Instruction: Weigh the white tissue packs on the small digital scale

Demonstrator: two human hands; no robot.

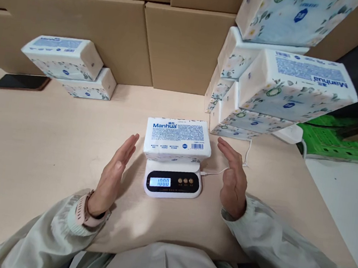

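A pack of tissues (178, 139) in white floral wrap lies label up on a white digital scale (171, 193), whose lit display appears to read 100.0. To the left of the pack is my left hand (113, 176), palm turned inward and fingers stretched, touching nothing. On the other side my right hand (234, 181) faces it the same way, apart from the pack and holding nothing. A white cable (218, 172) is plugged into the scale's right side, and part of it passes behind my right hand.
At the back right, several tissue packs (267, 90) stand in tall stacks. Two more packs (66, 60) are piled at the back left beside a dark phone (22, 82). Cardboard boxes (185, 47) wall off the table's far side. A green crate (336, 139) sits beyond the right edge.
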